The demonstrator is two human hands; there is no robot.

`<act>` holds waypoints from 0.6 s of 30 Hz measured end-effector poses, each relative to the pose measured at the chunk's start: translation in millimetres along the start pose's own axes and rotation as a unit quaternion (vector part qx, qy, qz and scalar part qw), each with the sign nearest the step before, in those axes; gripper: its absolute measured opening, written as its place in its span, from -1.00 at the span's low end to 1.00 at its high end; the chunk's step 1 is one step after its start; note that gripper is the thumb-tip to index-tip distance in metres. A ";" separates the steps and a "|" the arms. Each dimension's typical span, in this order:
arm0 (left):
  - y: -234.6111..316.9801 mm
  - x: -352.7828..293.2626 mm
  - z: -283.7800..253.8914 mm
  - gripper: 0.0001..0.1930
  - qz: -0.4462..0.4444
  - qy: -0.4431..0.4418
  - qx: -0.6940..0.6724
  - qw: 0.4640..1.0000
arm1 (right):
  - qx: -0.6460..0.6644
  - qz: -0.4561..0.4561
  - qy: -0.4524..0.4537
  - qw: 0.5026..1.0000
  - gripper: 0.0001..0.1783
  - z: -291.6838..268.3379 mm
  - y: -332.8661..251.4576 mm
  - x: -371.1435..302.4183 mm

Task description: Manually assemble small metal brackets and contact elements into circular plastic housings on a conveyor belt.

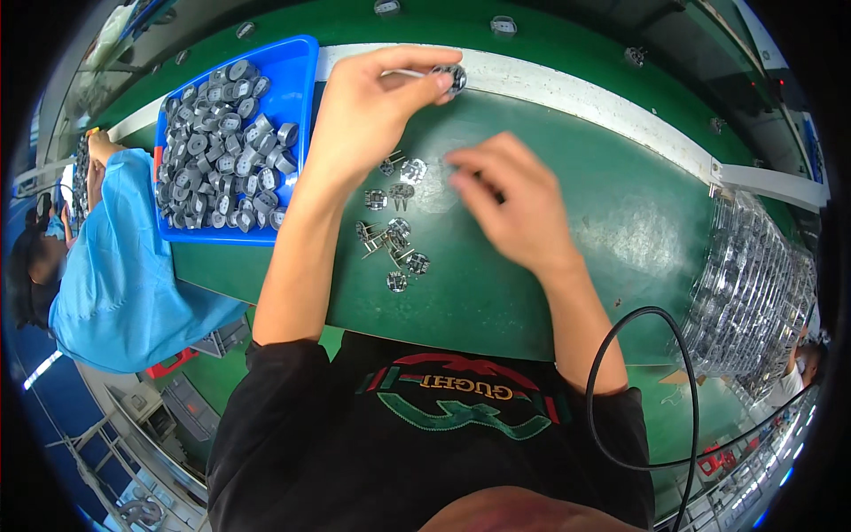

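My left hand (377,102) is raised over the far side of the green worktable (567,195). Thumb and forefinger pinch a small round dark-and-silver part (454,80) by its edge. To its right, my right hand (514,199) is blurred by motion above the table. Its fingers curl in and thumb and forefinger come close together; what lies between them, if anything, I cannot make out. Between my forearms lie several small round metal parts with pins, among them one lying pins-down (402,193), a shiny disc (413,170) and a single one nearest me (396,282).
A blue tray (310,97) heaped with grey round housings (226,146) stands left. Behind the table runs a white rail (567,89), then a green belt (443,27) carrying scattered parts. Stacked clear plastic trays (749,284) are at right, a black cable (594,390) near my right arm. A co-worker in blue (133,266) sits left.
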State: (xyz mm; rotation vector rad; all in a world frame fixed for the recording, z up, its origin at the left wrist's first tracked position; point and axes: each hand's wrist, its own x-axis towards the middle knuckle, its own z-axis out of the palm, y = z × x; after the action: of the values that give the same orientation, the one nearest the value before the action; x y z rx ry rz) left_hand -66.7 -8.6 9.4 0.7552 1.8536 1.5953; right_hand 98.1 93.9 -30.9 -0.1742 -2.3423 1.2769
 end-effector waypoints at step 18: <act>-36.8 172.4 59.5 -0.70 0.122 0.122 0.318 0.932 | -0.088 -0.068 -0.017 0.994 -0.83 9.1 -8.4 -4.9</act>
State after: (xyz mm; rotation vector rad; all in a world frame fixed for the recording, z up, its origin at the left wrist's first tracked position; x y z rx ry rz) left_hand -141.2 153.0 -44.8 1.1372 2.5969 1.2564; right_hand 99.2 80.7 -29.9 -0.0485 -2.4500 1.0164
